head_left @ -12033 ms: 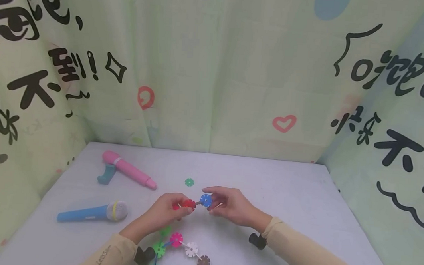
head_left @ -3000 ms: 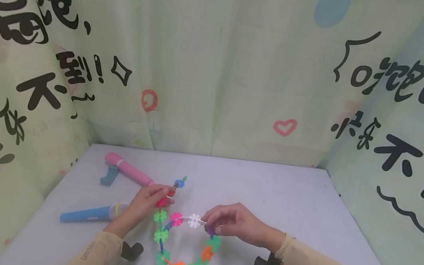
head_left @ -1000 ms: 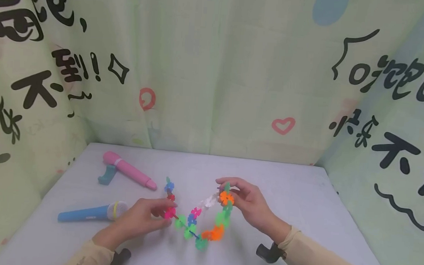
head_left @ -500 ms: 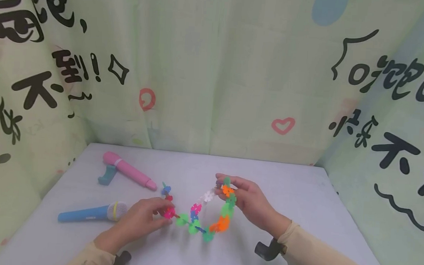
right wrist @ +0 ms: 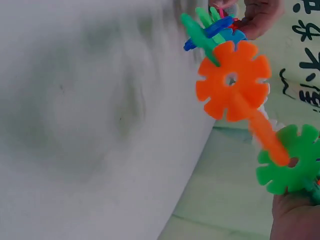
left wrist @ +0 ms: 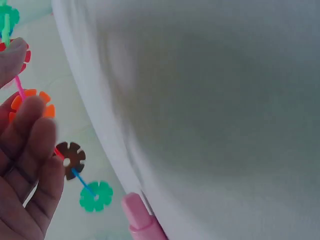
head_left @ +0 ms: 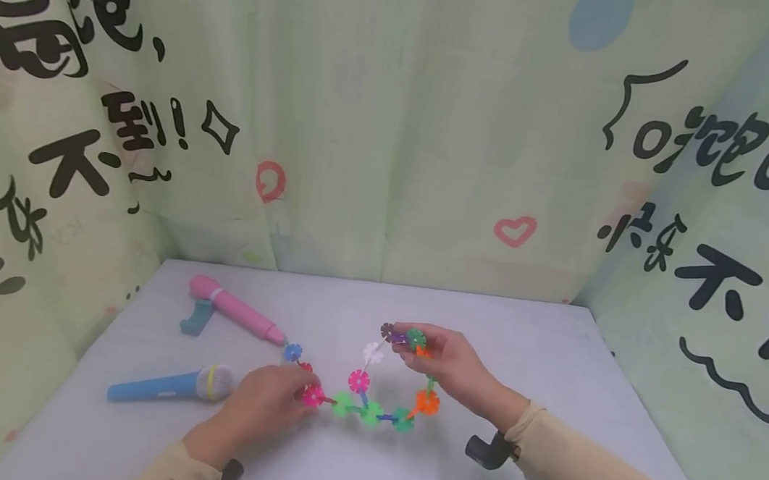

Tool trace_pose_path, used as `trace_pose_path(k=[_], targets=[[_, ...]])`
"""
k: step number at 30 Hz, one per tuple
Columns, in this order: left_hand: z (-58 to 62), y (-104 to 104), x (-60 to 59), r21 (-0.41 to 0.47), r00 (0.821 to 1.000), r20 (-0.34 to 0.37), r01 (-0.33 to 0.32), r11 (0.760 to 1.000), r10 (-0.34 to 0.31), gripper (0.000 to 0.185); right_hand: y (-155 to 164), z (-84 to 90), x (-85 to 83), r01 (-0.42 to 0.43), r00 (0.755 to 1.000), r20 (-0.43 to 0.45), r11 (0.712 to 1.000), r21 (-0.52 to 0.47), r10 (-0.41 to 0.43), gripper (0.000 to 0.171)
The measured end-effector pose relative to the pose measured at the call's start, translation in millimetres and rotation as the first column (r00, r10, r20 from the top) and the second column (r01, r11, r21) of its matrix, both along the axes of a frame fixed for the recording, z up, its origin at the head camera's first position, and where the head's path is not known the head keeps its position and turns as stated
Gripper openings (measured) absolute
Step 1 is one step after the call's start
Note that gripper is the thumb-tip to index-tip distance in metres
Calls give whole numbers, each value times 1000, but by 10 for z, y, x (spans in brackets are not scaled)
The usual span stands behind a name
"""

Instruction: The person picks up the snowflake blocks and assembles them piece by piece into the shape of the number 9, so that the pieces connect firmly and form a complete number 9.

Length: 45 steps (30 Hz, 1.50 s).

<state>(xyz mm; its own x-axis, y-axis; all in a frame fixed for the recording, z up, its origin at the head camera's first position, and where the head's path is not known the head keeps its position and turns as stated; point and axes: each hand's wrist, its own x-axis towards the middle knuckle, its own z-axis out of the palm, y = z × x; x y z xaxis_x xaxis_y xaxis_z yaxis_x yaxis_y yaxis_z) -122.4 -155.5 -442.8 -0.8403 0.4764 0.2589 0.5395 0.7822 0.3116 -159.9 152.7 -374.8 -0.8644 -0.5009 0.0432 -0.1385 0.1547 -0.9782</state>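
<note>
Both hands hold a colourful chain of notched plastic snowflake discs, slotted edge to edge into a loop with a tail. My left hand (head_left: 271, 401) pinches the tail at a pink disc (head_left: 313, 396); a red disc and a blue disc (head_left: 293, 353) run on past the fingers. In the left wrist view a brown disc (left wrist: 73, 159) and a green disc (left wrist: 96, 196) stick out beyond the fingers. My right hand (head_left: 459, 363) grips the loop's upper right, by a purple and a dark green disc (head_left: 416, 339). An orange disc (right wrist: 233, 81) hangs below it.
A pink toy microphone (head_left: 237, 310) lies at the back left, beside a small teal curved piece (head_left: 197, 319). A blue toy microphone (head_left: 168, 386) lies nearer, left of my left hand. Patterned curtains (head_left: 390, 139) enclose the white table (head_left: 517, 327) behind and on the sides.
Earlier the loop lay low at the front and a green disc lay loose; later that disc sat on the tail's end. Since then the loop was lifted and turned, its lower side swinging right.
</note>
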Motion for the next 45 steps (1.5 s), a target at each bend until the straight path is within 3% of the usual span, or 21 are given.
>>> trace_pose_path(k=[3,6,10,13,17,20,23,26,31,35,39,43,45], targets=[[-24,29,7,-34,998,-61,22,999,-24,23,1,-12,-4,44,993,-115,987,155,-26,46],[-33,69,10,-45,988,-147,44,998,-50,23,12,-23,-5,119,974,-220,940,320,-49,47],[-46,136,2,-9,975,-207,83,997,-83,23,39,-23,-31,152,966,-257,885,440,-38,37],[-55,187,14,33,979,-155,139,990,-132,23,69,-44,-96,139,967,-255,876,461,-20,32],[-57,248,51,77,983,27,179,981,-182,26,108,-124,-215,123,973,-231,869,479,-10,39],[-65,292,83,114,963,195,168,979,-188,30,126,-204,-304,83,989,-151,865,495,-9,45],[-86,329,113,171,932,298,158,972,-204,32,140,-280,-382,48,998,-60,874,483,-21,43],[-106,344,139,222,916,323,169,960,-236,29,158,-335,-441,41,999,-23,885,463,-35,41],[-114,322,173,287,901,327,193,938,-285,25,190,-402,-504,32,999,-44,918,396,-16,37],[-137,344,171,334,888,322,219,917,-329,26,141,-467,-527,99,991,-120,902,421,-52,39],[-158,425,193,280,901,306,222,934,-306,20,80,-511,-537,147,979,-196,863,483,-57,34],[-176,512,231,160,937,244,215,963,-250,12,77,-549,-553,113,982,-188,866,488,-22,39],[-179,554,247,101,947,214,224,969,-241,9,85,-571,-563,89,984,-180,870,484,-1,43]])
